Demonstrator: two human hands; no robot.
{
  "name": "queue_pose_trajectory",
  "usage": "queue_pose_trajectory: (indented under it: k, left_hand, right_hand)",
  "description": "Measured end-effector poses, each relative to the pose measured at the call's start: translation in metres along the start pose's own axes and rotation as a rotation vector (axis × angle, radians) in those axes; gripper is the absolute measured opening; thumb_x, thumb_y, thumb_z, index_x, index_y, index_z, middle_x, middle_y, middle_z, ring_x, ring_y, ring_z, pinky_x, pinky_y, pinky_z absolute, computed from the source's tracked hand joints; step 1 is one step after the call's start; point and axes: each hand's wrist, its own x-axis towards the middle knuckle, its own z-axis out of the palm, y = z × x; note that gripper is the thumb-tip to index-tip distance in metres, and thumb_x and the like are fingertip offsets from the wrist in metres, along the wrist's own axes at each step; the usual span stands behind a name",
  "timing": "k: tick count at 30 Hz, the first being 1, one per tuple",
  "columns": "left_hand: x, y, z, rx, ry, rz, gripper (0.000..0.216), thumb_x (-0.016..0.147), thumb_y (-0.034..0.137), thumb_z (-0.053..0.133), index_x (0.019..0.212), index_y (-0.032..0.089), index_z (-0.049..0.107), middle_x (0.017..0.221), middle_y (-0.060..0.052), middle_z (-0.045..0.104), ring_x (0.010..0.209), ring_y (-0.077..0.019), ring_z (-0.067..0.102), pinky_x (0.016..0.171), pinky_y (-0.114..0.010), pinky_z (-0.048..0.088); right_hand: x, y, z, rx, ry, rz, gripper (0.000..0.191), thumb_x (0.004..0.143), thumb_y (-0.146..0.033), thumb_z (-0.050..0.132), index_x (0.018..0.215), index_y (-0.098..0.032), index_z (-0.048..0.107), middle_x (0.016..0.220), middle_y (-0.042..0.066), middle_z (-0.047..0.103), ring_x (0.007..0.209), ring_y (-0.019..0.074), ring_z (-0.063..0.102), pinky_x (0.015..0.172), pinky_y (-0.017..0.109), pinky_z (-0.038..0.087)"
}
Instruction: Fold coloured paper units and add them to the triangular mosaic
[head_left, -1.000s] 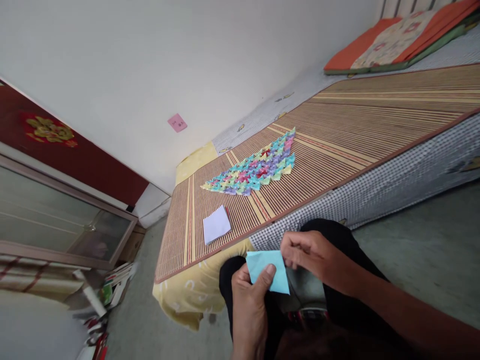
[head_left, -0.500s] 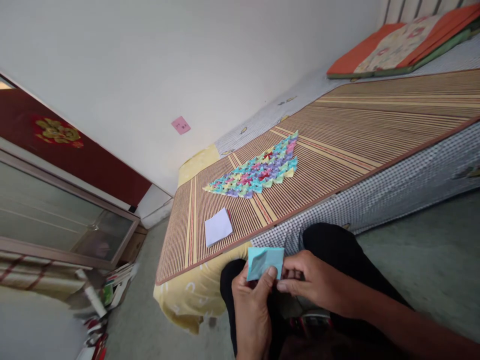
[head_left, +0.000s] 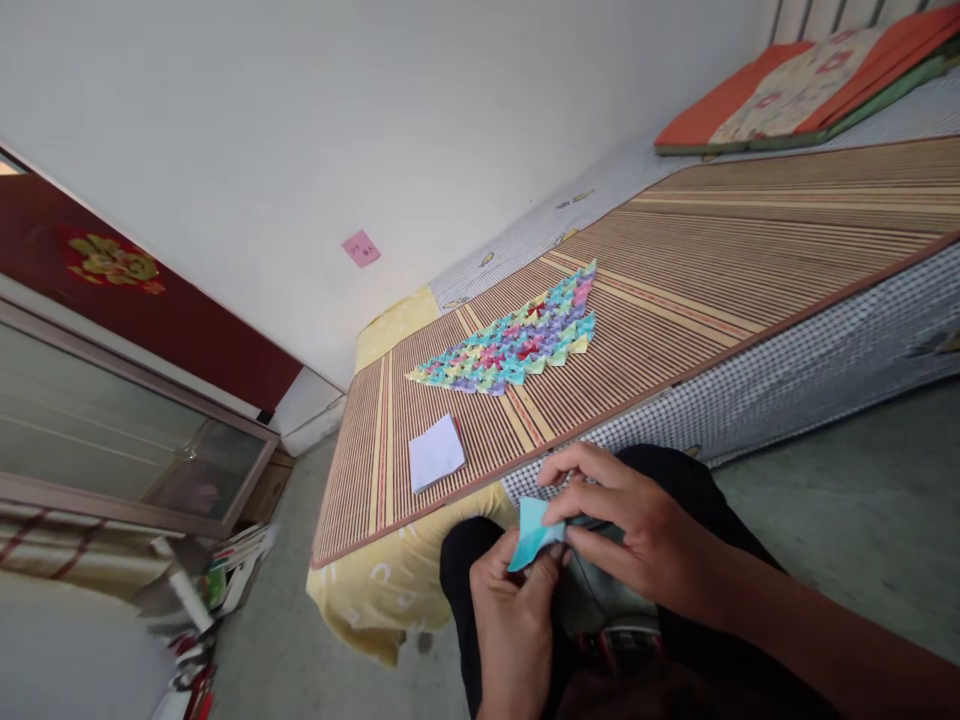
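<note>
The left hand (head_left: 516,625) and the right hand (head_left: 641,525) are both pinching the light blue paper (head_left: 531,525), which is showing a fold. They are holding it over the lap, near the bed edge. On the striped mat (head_left: 675,250), a pale paper stack (head_left: 436,455) is lying near many colourful folded pieces (head_left: 487,352).

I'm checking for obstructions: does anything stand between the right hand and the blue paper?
Nothing visible does: the right hand touches the blue paper directly at its right side, while the left hand holds its lower edge.
</note>
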Motion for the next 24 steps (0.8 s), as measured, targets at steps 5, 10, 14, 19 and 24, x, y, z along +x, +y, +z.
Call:
queue_pose_trajectory:
  k: [5, 10, 14, 19, 24]
  left_hand:
    - [0.0016, -0.002, 0.0001, -0.228, -0.025, -0.125, 0.023, 0.075, 0.036, 0.083, 0.086, 0.016, 0.08, 0.074, -0.003, 0.071, 0.066, -0.0154, 0.06, 0.064, -0.025, 0.049]
    - [0.0034, -0.0024, 0.0027, -0.296, -0.067, -0.172, 0.032, 0.078, 0.041, 0.081, 0.094, 0.014, 0.081, 0.08, -0.006, 0.072, 0.075, -0.0182, 0.065, 0.069, -0.027, 0.055]
    - [0.0037, -0.0044, 0.0022, -0.302, -0.042, -0.171, 0.029, 0.078, 0.039, 0.082, 0.091, 0.013, 0.08, 0.083, -0.007, 0.074, 0.078, -0.0187, 0.066, 0.071, -0.029, 0.057]
    - [0.0037, -0.0067, 0.0006, -0.285, -0.006, -0.168, 0.026, 0.079, 0.036, 0.082, 0.091, 0.013, 0.08, 0.085, -0.008, 0.075, 0.081, -0.0195, 0.067, 0.075, -0.03, 0.058]
    - [0.0033, -0.0085, 0.0005, -0.236, -0.021, -0.132, 0.023, 0.079, 0.035, 0.082, 0.086, 0.014, 0.081, 0.077, -0.004, 0.072, 0.077, -0.0176, 0.065, 0.076, -0.03, 0.057]
  right_hand:
    - [-0.0032, 0.0047, 0.0014, -0.042, 0.0, -0.048, 0.023, 0.086, -0.003, 0.055, 0.089, -0.022, 0.066, 0.114, 0.006, 0.06, 0.104, 0.0199, 0.061, 0.09, 0.034, 0.05]
    - [-0.0033, 0.0037, 0.0016, -0.149, 0.079, -0.129, 0.023, 0.091, -0.003, 0.052, 0.093, -0.022, 0.064, 0.112, 0.008, 0.063, 0.103, 0.0212, 0.061, 0.089, 0.037, 0.051]
    - [-0.0024, 0.001, -0.0015, -0.194, 0.11, -0.164, 0.019, 0.093, -0.005, 0.055, 0.097, -0.021, 0.064, 0.109, 0.008, 0.065, 0.1, 0.0201, 0.062, 0.085, 0.035, 0.054]
    - [-0.0033, 0.0024, -0.0025, -0.208, 0.112, -0.157, 0.019, 0.094, -0.007, 0.058, 0.107, -0.02, 0.062, 0.11, 0.008, 0.064, 0.104, 0.0215, 0.062, 0.088, 0.036, 0.053]
    - [-0.0018, 0.0024, -0.0029, -0.15, 0.085, -0.111, 0.025, 0.094, -0.007, 0.055, 0.113, -0.02, 0.062, 0.116, 0.008, 0.063, 0.11, 0.0201, 0.061, 0.092, 0.034, 0.052]
